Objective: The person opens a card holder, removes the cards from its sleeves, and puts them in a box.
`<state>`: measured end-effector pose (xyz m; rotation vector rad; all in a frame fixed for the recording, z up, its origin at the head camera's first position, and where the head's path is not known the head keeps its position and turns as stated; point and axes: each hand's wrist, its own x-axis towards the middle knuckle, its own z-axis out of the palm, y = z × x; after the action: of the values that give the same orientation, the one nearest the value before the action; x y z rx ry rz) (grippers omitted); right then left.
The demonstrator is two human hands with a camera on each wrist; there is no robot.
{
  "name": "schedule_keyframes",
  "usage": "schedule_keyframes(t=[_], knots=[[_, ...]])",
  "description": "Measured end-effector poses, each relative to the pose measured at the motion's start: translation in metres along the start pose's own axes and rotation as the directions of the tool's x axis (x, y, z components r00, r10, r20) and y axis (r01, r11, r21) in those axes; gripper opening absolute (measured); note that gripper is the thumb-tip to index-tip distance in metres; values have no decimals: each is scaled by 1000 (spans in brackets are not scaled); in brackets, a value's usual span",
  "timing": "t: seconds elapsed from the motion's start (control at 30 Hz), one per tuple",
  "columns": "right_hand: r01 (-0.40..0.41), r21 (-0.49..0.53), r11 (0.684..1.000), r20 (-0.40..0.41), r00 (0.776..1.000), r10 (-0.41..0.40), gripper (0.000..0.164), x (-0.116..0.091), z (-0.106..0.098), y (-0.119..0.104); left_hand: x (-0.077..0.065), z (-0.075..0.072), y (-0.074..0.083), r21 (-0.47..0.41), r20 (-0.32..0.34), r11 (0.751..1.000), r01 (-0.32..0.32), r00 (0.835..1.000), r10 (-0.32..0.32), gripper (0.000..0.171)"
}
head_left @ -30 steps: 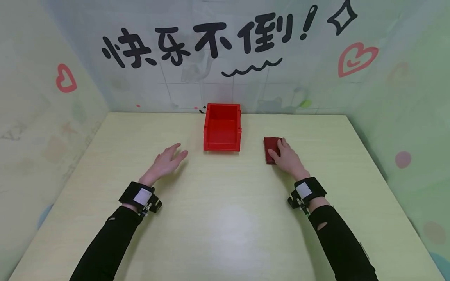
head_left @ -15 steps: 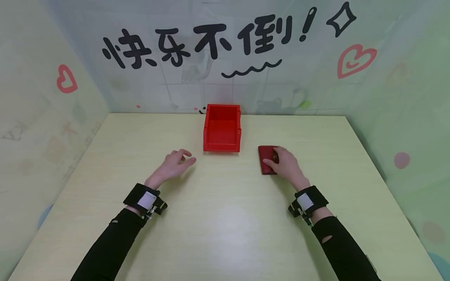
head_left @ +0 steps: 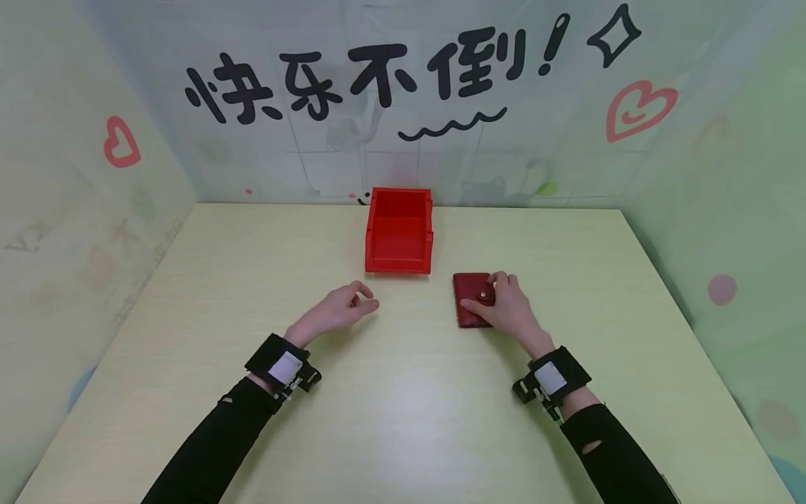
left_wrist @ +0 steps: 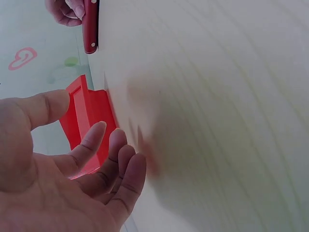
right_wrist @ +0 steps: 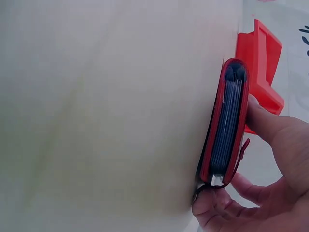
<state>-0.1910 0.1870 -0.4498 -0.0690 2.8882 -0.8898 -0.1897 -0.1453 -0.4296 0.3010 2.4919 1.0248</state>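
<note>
A dark red card holder (head_left: 469, 294) with a snap strap lies on the table in the head view, right of centre. My right hand (head_left: 513, 308) grips it, with the thumb across its top and the fingers at its right side. Seen end-on in the right wrist view, the card holder (right_wrist: 227, 125) shows a stack of clear sleeves between its covers. My left hand (head_left: 343, 306) hovers over the table with loosely bent fingers and holds nothing. In the left wrist view, the left hand's palm (left_wrist: 58, 193) and spread thumb are visible.
A red open-top bin (head_left: 399, 241) stands at the back middle of the table (head_left: 403, 392), beyond both hands. Printed walls (head_left: 315, 161) border the table at the back and sides.
My right hand has drawn the card holder toward me and slightly left, and its fingers have moved to the holder's right side. My left hand has shifted right and closer to me.
</note>
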Motion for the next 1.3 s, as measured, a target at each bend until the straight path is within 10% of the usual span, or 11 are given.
schedule_keyframes(t=[0.73, 1.3], knots=[[81, 61, 995, 89, 992, -86, 44, -9, 29, -42, 16, 29, 15, -49, 85, 998, -35, 996, 39, 35], [287, 66, 956, 138, 946, -294, 34, -18, 40, -54, 18, 42, 28, 114, 63, 993, 15, 998, -23, 49]])
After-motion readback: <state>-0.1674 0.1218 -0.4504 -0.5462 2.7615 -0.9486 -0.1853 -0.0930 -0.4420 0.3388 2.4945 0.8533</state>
